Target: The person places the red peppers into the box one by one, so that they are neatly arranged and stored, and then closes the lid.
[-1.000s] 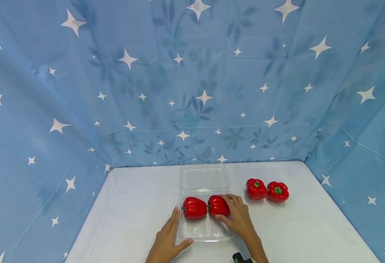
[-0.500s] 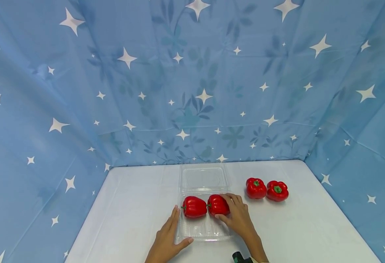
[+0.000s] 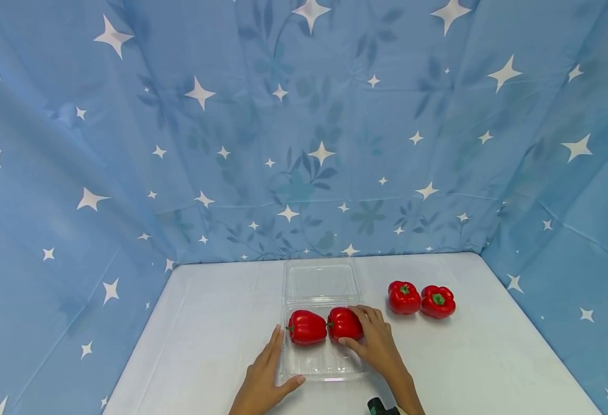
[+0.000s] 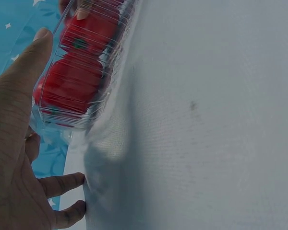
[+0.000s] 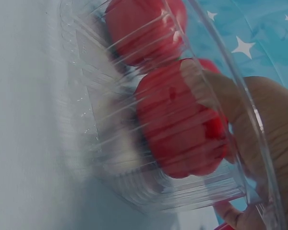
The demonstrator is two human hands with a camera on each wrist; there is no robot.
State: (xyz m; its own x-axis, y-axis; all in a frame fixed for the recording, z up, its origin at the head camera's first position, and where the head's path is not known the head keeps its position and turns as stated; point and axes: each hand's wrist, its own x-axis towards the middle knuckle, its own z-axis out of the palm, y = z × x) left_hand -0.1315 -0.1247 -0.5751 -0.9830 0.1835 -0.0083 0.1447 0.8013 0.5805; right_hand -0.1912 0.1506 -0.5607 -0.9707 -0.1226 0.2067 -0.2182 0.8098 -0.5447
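Observation:
A clear plastic clamshell container (image 3: 325, 369) stands on the table with its lid (image 3: 321, 282) folded back. Two red bell peppers lie on their sides in its far half, green stems pointing left. My right hand (image 3: 378, 343) grips the right bell pepper (image 3: 343, 324), thumb on the near side and fingers over the far side; the right wrist view shows this grip through the container's wall. At the left wall, beside the left bell pepper (image 3: 307, 327), my left hand (image 3: 265, 374) rests with fingers straight and thumb spread along the near left corner. It holds nothing.
Two more red bell peppers, one nearer (image 3: 404, 298) and one farther right (image 3: 438, 302), stand stem up on the white-covered table (image 3: 205, 323). A blue curtain with white stars (image 3: 304, 144) hangs behind the table and along both sides.

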